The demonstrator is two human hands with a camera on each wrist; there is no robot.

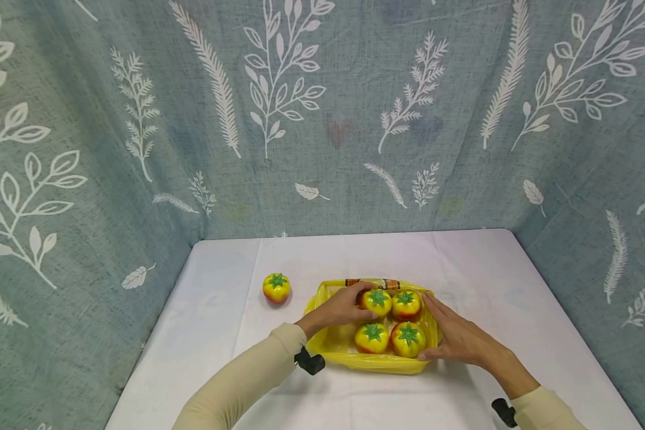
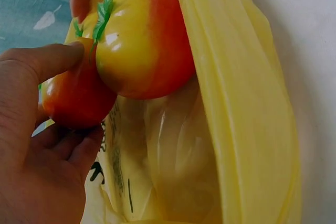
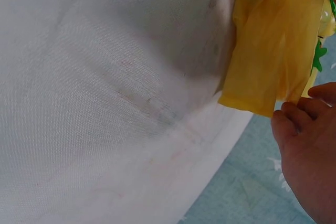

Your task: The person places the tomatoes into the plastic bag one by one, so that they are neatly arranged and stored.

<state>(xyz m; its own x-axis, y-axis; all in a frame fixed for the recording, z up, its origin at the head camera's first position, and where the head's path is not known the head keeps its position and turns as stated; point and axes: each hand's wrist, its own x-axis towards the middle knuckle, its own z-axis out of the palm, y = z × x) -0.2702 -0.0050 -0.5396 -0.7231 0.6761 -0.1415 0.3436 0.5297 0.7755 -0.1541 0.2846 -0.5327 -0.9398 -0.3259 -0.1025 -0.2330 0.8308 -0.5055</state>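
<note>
A yellow plastic bag (image 1: 349,360) lies wide open on the table, with several yellow-and-red tomatoes inside, each topped by a green star-shaped calyx. My left hand (image 1: 340,309) reaches over the bag's left side and grips the back-left tomato (image 2: 79,90) between thumb and fingers. Beside it sits another tomato (image 1: 407,305); two more, the front-left tomato (image 1: 372,339) and front-right tomato (image 1: 408,339), are nearer me. My right hand (image 1: 457,334) spans the bag's right end, its fairly straight fingers touching the rear corner and its thumb the front corner.
One more tomato (image 1: 276,288) stands outside the bag, to its left. A white cloth (image 1: 220,334) covers the table. Blue-green curtains (image 1: 338,119) with white leaf prints rise behind the table and on both sides.
</note>
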